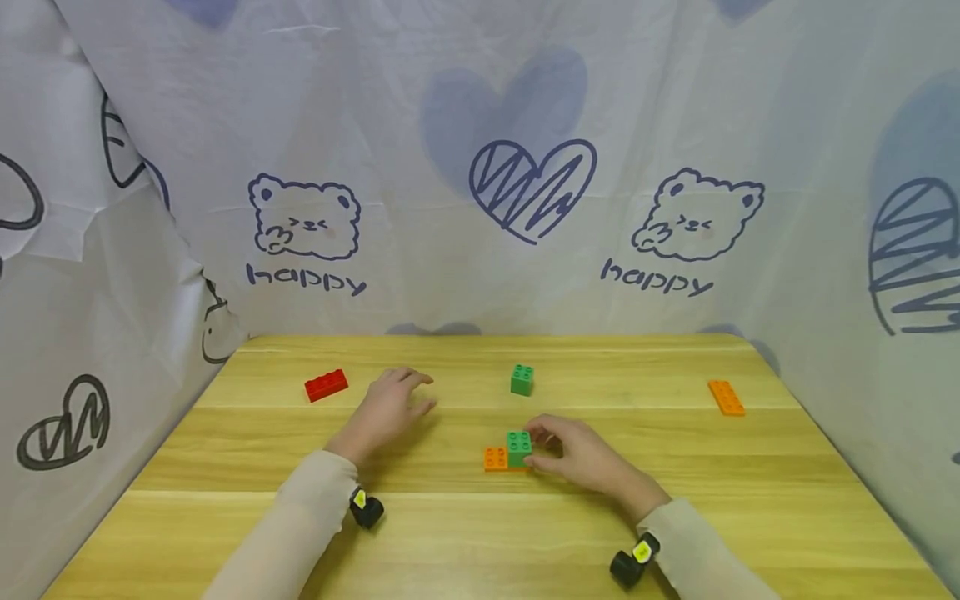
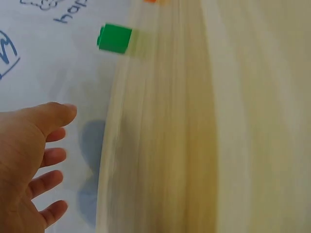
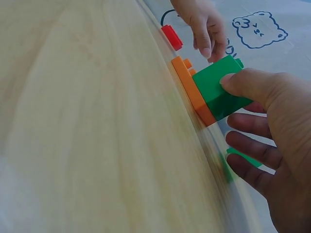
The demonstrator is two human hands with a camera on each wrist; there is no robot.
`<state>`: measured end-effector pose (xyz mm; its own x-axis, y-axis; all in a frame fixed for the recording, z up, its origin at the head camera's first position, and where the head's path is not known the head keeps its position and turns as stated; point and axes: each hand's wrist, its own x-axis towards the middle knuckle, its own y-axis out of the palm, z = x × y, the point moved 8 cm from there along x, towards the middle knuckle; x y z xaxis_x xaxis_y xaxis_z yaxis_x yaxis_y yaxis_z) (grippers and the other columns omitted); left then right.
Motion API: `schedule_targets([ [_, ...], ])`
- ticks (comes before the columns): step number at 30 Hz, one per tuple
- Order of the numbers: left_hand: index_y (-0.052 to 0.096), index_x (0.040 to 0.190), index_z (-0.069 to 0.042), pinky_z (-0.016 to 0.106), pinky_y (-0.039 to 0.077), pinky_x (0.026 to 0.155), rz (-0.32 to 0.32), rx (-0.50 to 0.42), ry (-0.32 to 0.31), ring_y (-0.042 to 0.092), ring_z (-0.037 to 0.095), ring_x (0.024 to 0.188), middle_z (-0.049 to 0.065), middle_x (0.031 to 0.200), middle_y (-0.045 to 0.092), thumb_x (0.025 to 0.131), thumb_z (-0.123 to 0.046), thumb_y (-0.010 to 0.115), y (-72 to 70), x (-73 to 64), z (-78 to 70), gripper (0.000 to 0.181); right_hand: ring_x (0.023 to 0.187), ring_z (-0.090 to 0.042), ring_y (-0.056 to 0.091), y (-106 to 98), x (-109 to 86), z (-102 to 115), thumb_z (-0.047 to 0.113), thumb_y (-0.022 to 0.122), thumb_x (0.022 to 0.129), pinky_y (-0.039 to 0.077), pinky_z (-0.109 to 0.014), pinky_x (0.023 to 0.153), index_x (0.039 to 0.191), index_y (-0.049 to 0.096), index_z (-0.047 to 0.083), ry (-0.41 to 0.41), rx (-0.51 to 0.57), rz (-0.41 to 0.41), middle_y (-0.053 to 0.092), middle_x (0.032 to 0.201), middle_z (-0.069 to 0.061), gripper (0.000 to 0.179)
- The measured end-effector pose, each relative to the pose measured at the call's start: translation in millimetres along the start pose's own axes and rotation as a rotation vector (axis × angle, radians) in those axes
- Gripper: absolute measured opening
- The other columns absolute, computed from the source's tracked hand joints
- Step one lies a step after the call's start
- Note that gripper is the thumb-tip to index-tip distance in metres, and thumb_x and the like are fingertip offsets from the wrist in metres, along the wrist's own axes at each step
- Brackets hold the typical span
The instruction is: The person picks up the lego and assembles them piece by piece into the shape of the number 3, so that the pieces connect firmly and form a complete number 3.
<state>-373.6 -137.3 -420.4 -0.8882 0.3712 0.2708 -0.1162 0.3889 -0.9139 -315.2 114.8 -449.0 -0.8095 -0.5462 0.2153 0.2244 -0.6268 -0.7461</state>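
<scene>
Watching the head view, I have the right hand [image 1: 577, 454] pinching a green block [image 1: 519, 450] on the right half of an orange plate [image 1: 495, 459], which lies on the surface [image 1: 465, 542]. The left hand [image 1: 388, 412] is relaxed and holds nothing, between a red brick [image 1: 326, 385] and a second green block [image 1: 522, 380]. I judge the step in hand as seating the block; the next move probably calls for a firm downward press. My left wrist view shows separate, loosely bent fingers, partly hidden from the head. Only the right wrist view shows me the thumb on the block's side, the lower fingers off it, and no gap I can make out above the plate.
</scene>
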Motion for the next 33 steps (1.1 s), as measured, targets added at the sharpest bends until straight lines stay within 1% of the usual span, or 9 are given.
schedule_targets([
  [5, 0.062, 0.127, -0.008, 0.059, 0.037, 0.098, 0.004, 0.036, -0.064, 0.045, 0.039, 0.124, 0.015, 0.128, 0.056, 0.096, -0.032, 0.064, -7.5, 0.4, 21.3, 0.039, 0.101, -0.012, 0.061, -2, -1.1, 0, 0.040, 0.071, 0.090, 0.051, -0.036, 0.089, 0.123, 0.061, 0.016, 0.007, -0.065, -0.001, 0.064, 0.111, 0.007, 0.043],
  [8, 0.062, 0.127, -0.007, 0.061, 0.036, 0.098, 0.001, 0.065, -0.084, 0.045, 0.041, 0.123, 0.016, 0.128, 0.056, 0.096, -0.033, 0.064, -11.2, -0.2, 32.7, 0.040, 0.105, -0.014, 0.060, -3, -1.5, 2, 0.042, 0.070, 0.090, 0.049, -0.038, 0.092, 0.125, 0.061, 0.016, 0.001, -0.125, 0.001, 0.064, 0.115, 0.005, 0.045],
  [13, 0.060, 0.129, -0.006, 0.063, 0.036, 0.096, -0.001, 0.090, -0.125, 0.044, 0.044, 0.123, 0.019, 0.130, 0.054, 0.096, -0.032, 0.063, -17.0, -3.0, 49.3, 0.042, 0.109, -0.015, 0.059, -5, -1.7, 7, 0.045, 0.068, 0.091, 0.047, -0.040, 0.095, 0.126, 0.062, 0.016, -0.056, -0.240, -0.016, 0.064, 0.117, 0.004, 0.046],
  [16, 0.058, 0.132, -0.005, 0.064, 0.035, 0.096, 0.006, 0.096, -0.157, 0.041, 0.045, 0.125, 0.022, 0.133, 0.051, 0.096, -0.032, 0.062, -19.9, -4.5, 59.3, 0.045, 0.109, -0.016, 0.058, -7, -2.6, 10, 0.046, 0.067, 0.091, 0.047, -0.041, 0.095, 0.125, 0.062, 0.015, -0.094, -0.282, -0.031, 0.064, 0.116, 0.004, 0.046],
  [19, 0.055, 0.135, -0.004, 0.066, 0.031, 0.098, 0.014, 0.094, -0.194, 0.039, 0.047, 0.127, 0.023, 0.136, 0.048, 0.097, -0.032, 0.062, -22.4, -6.3, 70.2, 0.048, 0.110, -0.017, 0.058, -7, -3.1, 12, 0.046, 0.066, 0.092, 0.046, -0.042, 0.096, 0.125, 0.062, 0.014, -0.124, -0.311, -0.037, 0.064, 0.116, 0.003, 0.045],
  [23, 0.051, 0.139, -0.005, 0.069, 0.028, 0.099, 0.031, 0.101, -0.243, 0.036, 0.049, 0.128, 0.026, 0.141, 0.043, 0.097, -0.032, 0.060, -24.0, -8.3, 84.9, 0.051, 0.111, -0.018, 0.057, -7, -3.6, 14, 0.045, 0.065, 0.093, 0.045, -0.042, 0.097, 0.125, 0.062, 0.014, -0.138, -0.340, -0.036, 0.064, 0.117, 0.003, 0.045],
  [29, 0.045, 0.144, -0.005, 0.072, 0.024, 0.099, 0.055, 0.108, -0.335, 0.029, 0.051, 0.131, 0.027, 0.144, 0.037, 0.098, -0.035, 0.058, -22.9, -11.1, 110.3, 0.057, 0.112, -0.018, 0.058, -7, -3.7, 14, 0.046, 0.066, 0.092, 0.046, -0.042, 0.097, 0.126, 0.062, 0.015, -0.137, -0.353, -0.035, 0.064, 0.118, 0.003, 0.046],
  [33, 0.042, 0.146, -0.004, 0.072, 0.025, 0.096, 0.069, 0.103, -0.395, 0.028, 0.052, 0.131, 0.028, 0.145, 0.035, 0.098, -0.035, 0.058, -22.4, -15.5, 124.9, 0.059, 0.112, -0.017, 0.057, -7, -3.5, 14, 0.045, 0.066, 0.092, 0.046, -0.041, 0.097, 0.126, 0.062, 0.016, -0.130, -0.353, -0.031, 0.063, 0.118, 0.004, 0.045],
])
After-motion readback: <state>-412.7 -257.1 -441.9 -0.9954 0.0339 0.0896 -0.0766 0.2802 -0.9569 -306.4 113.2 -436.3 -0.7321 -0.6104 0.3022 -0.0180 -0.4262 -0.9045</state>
